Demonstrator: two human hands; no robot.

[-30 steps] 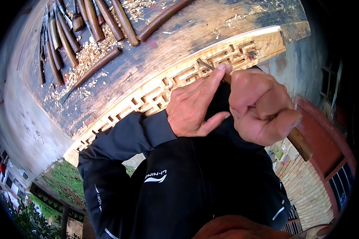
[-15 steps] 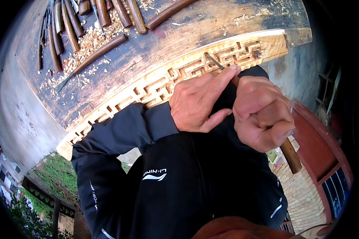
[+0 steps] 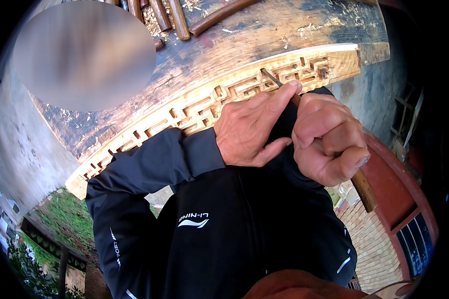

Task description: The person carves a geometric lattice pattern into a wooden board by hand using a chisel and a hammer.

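My right hand [image 3: 329, 142] is closed in a fist around the wooden handle of a chisel [image 3: 365, 192], whose butt end sticks out below the fist. Its narrow metal blade slants up and left, and the tip meets a recess in a long pale carved board [image 3: 341, 71]. My left hand [image 3: 249, 128] lies palm down over the board's near edge, index finger pressed on the chisel close to where blade meets handle. The left thumb points right, apart from the handle; the other left fingertips are hidden. Cut-out angular lattice patterns run along the board.
The board lies along the near edge of a worn wooden table [image 3: 194, 65]. Several wooden tool handles [image 3: 178, 22] and wood shavings [image 3: 329, 22] lie at the back. A round blurred patch hides the table's upper left. Grass and brick paving show below.
Both hands keep their grip on the chisel, and its tip stays around the same recess. The view has shifted slightly. A blurred patch now covers the tools at upper left.
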